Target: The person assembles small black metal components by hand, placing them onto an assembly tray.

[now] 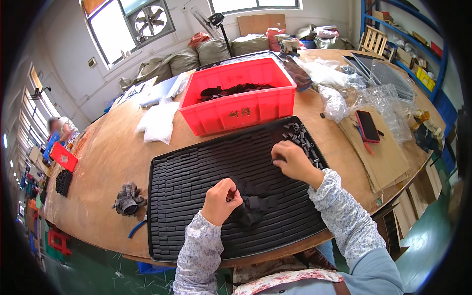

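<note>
A wide black tray [152, 206] lies before me, lined with rows of small flat black pieces [182, 182]. My left hand [221, 199] is over the tray's middle, its fingers closed in a pinch beside a loose heap of black pieces [253, 204]. What it pinches is too dark and small to make out. My right hand [295, 161] hovers farther right with thumb and fingertips together, just left of a strip of short grey tubes [305, 142] in the tray's right corner. Whatever is between its fingertips is hidden.
Behind the tray stands a red plastic bin [241, 110] holding dark pieces. Left lie dark gloves [129, 198] and blue-handled pliers [137, 227]. To the right, a phone [368, 127] rests on cardboard [378, 164] near clear plastic bags [334, 103]. Another person [64, 128] is at the far left.
</note>
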The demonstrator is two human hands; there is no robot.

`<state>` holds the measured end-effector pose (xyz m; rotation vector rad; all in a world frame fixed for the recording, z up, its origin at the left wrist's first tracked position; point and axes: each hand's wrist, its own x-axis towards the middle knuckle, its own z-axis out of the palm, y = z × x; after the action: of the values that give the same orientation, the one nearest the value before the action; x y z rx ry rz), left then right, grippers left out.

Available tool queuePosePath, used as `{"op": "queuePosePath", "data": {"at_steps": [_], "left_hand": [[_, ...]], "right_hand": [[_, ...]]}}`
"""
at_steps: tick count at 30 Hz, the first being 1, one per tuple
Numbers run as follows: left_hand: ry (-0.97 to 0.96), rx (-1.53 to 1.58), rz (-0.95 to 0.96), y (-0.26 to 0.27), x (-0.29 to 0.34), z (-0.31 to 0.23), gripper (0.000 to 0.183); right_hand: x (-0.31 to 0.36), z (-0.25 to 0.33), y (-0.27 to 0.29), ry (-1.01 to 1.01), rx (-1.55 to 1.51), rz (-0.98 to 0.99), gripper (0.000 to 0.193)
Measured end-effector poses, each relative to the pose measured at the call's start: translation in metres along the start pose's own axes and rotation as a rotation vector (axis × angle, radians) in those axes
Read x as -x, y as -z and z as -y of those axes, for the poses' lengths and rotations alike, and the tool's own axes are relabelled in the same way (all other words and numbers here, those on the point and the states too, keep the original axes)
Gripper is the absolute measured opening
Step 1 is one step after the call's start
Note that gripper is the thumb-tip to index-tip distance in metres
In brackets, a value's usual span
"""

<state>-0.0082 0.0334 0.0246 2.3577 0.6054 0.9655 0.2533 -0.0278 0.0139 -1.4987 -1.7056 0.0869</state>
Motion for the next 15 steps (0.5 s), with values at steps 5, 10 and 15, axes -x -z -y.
{"op": "queuePosePath", "data": {"at_steps": [5,10,15], "left_hand": [[0.112,0.138,0.026,-0.001,0.0,0.0,0.019],[0.238,0.358,0.067,0.002,-0.001,0.0,0.014],[0.266,0.462,0.184,-0.002,0.002,0.002,0.013]], "right_hand": [[0.008,0.005,-0.014,0.049,-0.008,0.163,0.019],[0.009,0.027,-0.016,-0.131,-0.392,0.16,0.021],[0.013,0.052,-0.022,-0.186,-0.654,0.288,0.04]]}}
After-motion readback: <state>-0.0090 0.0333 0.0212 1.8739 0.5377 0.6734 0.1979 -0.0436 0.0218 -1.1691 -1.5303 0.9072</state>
